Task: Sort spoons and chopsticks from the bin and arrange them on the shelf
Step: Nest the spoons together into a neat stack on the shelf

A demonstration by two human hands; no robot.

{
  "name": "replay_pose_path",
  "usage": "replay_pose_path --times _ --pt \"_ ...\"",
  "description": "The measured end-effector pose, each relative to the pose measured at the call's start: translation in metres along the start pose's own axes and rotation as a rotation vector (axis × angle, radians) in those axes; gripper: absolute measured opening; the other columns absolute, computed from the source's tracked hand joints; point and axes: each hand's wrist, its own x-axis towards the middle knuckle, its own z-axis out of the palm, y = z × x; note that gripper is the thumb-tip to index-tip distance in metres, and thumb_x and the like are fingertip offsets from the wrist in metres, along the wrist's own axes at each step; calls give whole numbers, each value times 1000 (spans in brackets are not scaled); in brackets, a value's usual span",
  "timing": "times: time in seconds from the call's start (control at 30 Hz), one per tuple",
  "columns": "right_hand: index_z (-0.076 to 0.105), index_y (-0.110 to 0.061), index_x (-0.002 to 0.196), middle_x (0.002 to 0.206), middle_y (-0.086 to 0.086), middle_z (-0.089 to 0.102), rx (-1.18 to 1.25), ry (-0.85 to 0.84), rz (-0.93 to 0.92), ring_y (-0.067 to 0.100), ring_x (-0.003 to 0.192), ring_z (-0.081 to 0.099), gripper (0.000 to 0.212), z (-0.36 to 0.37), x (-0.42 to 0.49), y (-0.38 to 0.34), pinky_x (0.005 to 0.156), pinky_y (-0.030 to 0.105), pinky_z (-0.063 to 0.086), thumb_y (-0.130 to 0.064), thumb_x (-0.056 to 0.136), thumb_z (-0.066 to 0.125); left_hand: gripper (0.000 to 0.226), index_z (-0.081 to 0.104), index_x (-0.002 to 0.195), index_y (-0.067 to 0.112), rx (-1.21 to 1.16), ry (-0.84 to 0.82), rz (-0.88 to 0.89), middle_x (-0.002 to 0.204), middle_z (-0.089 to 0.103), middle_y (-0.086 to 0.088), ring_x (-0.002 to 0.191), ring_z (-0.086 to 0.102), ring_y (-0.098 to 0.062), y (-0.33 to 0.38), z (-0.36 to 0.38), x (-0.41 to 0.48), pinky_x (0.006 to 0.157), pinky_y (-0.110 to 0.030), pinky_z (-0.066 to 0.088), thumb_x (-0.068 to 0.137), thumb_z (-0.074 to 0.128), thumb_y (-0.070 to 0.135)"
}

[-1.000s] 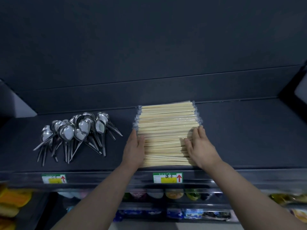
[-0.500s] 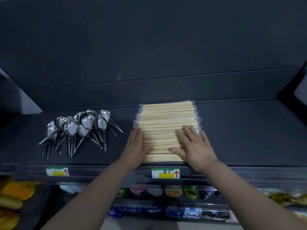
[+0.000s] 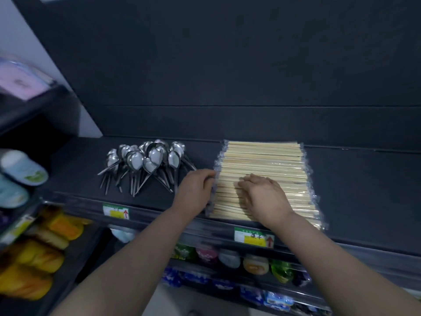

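Observation:
A flat pile of wrapped wooden chopsticks (image 3: 262,160) lies on the dark shelf (image 3: 364,190), reaching its front edge. Left of it sits a cluster of metal spoons (image 3: 148,163), bowls to the back, handles fanned forward. My left hand (image 3: 196,190) is at the pile's left side, its bent fingers touching the wrapped chopstick ends. My right hand (image 3: 264,195) rests palm down on top of the pile, fingers pointing left. Neither hand lifts anything. The bin is out of view.
Price labels (image 3: 254,237) are clipped to the shelf's front rail. Lower shelves hold small colourful cups (image 3: 255,263) and blue packets. On the left is another rack with slippers (image 3: 20,167) and yellow packs (image 3: 34,258). The shelf's right part is bare.
The view has swung left and closer. My right hand slid leftward across the top of the pile. My left hand's fingers curled against the pile's left ends.

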Motion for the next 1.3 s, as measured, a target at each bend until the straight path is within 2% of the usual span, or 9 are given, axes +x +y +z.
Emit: replay_pose_path --times 0.17,0.3,0.4,0.5,0.67,0.8,0.93,1.1,1.3 --pt "57 -22 127 131 -1 56 -70 42 -83 21 124 47 34 15 44 -57 107 32 30 -25 94 47 31 62 125 10 33 132 -18 110 65 -9 108 55 -24 -56 -42 9 92 -30 44 94 55 9" --pt "52 -21 133 143 0 47 -39 58 -95 19 140 32 37 36 93 -111 111 33 25 -30 99 43 32 63 120 5 54 231 -42 115 64 -13 111 54 -31 -127 -82 20 95 -36 43 88 58 1" --pt "48 -22 139 149 1 40 -2 55 -87 20 142 28 42 56 131 -164 113 34 23 -34 99 44 37 58 128 5 104 252 -87 130 56 -15 123 47 -35 -190 -113 29 104 -43 39 90 58 6" --pt "39 -24 145 157 3 25 11 19 -88 21 147 13 48 74 164 -214 118 39 13 -37 99 45 51 42 143 12 109 176 -210 151 36 -16 141 26 -34 -248 -144 40 113 -48 28 95 56 24" --pt "26 -31 149 162 3 5 -58 -5 -6 22 148 -8 54 87 207 -251 119 50 -2 -49 99 35 70 12 154 32 18 -175 -319 162 -1 -8 149 -4 -29 -308 -170 67 120 -47 10 96 47 50" --pt "16 -35 151 162 1 -6 -126 -83 74 24 147 -17 62 95 225 -255 115 54 -10 -61 96 27 71 12 152 42 -58 -249 -230 163 -4 -2 150 1 -25 -327 -160 82 120 -46 13 93 49 55" --pt "11 -37 152 161 0 -10 -147 -126 141 24 146 -20 61 107 232 -251 116 57 -8 -61 96 23 68 15 150 45 -69 -293 -171 162 -13 3 150 2 -21 -324 -140 89 121 -44 17 93 51 53" --pt "8 -37 152 161 -2 -11 -145 -89 185 23 147 -18 58 109 228 -240 116 59 -5 -54 99 25 62 19 151 39 -34 -286 -112 161 -15 3 149 7 -22 -302 -118 97 120 -43 21 96 47 47" --pt "9 -40 151 162 -1 -8 -143 -68 249 24 147 -17 58 98 216 -212 115 59 -7 -56 98 25 61 16 152 38 12 -329 -101 161 -17 3 149 6 -29 -269 -98 104 119 -46 20 98 43 48"
